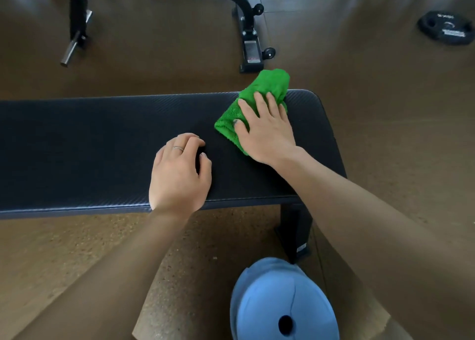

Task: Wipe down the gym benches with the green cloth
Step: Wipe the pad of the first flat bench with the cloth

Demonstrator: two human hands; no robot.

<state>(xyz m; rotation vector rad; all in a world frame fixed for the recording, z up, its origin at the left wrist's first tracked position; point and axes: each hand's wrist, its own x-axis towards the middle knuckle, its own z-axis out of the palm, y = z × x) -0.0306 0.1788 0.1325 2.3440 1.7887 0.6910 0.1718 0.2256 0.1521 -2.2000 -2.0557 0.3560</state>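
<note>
A black padded gym bench (90, 139) runs across the view from the left edge to its rounded right end. A bright green cloth (270, 87) lies bunched on the bench near that right end, part of it hanging past the far edge. My right hand (267, 128) presses flat on the cloth with fingers spread. My left hand (180, 170) rests on the bench's near half, fingers curled loosely, a ring on one finger, holding nothing.
A second black bench frame (246, 10) with a steel bar stands on the brown floor beyond. A black weight plate (447, 28) lies at the far right. A blue plate (280, 303) sits on the floor close in front. The bench leg (295, 231) stands near it.
</note>
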